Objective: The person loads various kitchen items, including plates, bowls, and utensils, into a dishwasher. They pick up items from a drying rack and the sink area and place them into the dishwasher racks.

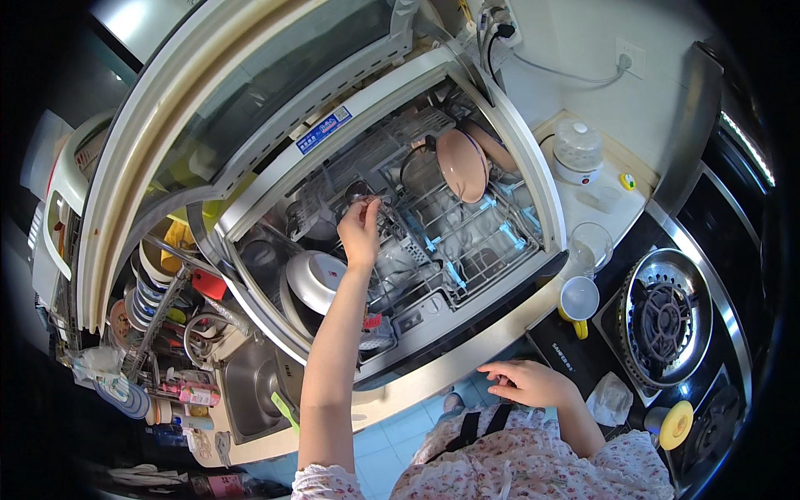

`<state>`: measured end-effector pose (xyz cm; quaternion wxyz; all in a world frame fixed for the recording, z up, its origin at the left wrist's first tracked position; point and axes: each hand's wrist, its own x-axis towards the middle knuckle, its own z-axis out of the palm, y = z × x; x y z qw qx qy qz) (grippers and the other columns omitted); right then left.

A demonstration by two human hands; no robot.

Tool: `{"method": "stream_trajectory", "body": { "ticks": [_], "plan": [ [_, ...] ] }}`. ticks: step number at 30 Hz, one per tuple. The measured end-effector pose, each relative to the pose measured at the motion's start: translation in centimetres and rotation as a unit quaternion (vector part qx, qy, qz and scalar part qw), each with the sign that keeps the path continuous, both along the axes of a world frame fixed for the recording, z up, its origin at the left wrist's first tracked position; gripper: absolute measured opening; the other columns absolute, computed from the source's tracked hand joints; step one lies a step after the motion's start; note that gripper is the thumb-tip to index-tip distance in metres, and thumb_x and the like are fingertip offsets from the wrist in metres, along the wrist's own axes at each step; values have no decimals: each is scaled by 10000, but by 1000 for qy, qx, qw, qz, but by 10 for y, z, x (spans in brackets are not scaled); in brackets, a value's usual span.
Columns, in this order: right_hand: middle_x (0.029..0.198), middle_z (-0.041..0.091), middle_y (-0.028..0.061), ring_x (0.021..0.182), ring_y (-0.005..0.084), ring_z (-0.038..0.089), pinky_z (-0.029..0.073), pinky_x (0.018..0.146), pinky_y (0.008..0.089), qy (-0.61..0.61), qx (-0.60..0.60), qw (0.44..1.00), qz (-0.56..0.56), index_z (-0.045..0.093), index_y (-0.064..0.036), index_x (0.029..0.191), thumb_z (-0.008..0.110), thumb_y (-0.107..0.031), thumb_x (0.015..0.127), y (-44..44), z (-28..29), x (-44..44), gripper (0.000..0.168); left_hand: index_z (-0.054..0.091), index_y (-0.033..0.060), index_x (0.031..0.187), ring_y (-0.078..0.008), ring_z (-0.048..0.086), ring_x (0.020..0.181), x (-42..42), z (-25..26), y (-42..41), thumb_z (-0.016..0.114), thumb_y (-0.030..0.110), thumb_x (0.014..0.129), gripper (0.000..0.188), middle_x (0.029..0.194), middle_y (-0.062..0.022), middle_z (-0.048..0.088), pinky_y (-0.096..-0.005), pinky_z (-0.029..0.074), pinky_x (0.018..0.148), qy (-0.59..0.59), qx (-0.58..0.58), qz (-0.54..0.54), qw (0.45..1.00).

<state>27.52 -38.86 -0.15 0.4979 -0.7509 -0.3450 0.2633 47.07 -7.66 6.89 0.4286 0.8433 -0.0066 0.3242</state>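
Note:
My left hand reaches into a countertop dishwasher with its lid raised. Its thumb and fingers come together at metal utensils by the grey cutlery basket; whether they grip one is hidden. To the left of that forearm, a white bowl leans bottom outward. A pinkish-beige pan stands tilted in the right part of the wire rack, beside a clear round lid. My right hand hangs over the counter's front edge, fingers loosely bent and holding nothing.
The raised lid arches over the left side. A steel sink and a crowded dish rack lie left. On the right are a glass cup, a yellow-and-white mug, a gas burner and a small steamer-like appliance.

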Motion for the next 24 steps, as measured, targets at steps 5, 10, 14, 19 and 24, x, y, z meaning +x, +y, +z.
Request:
{"method": "stream_trajectory", "body": {
  "ticks": [5,10,14,19,24],
  "plan": [
    [982,629,140,771,276,625,470,665,339,-10,-8,1000,6,482,-87,1226,579,-259,867,5,0,2,410,632,-41,868,-82,583,685,0,3,2,606,143,860,185,764,-78,658,-224,450,645,21,5,-2,1000],
    [989,628,150,783,291,628,473,678,345,-14,-14,1000,12,475,-84,1229,577,-267,868,7,0,2,418,638,-37,868,-76,583,671,2,3,4,617,156,855,194,758,-64,663,-222,452,635,18,-20,-29,999],
    [993,627,156,785,292,627,474,674,347,-12,-28,999,16,474,-80,1229,576,-267,867,8,0,3,420,647,-25,865,-63,537,648,-1,4,5,623,168,856,194,728,-21,618,-214,435,592,49,21,-29,998],
    [995,626,159,791,297,626,475,672,350,-12,-26,999,15,473,-83,1230,579,-270,864,11,-1,0,424,647,-27,859,-65,548,658,2,3,9,632,163,849,191,738,-31,629,-210,448,608,64,16,-29,997],
    [1001,624,161,812,308,622,476,689,357,-5,-24,1000,13,474,-87,1229,580,-282,862,11,-2,-3,429,603,-47,952,-70,581,707,4,-3,10,641,145,840,225,776,-60,649,-213,462,652,63,-18,-62,996]
  ]
}}
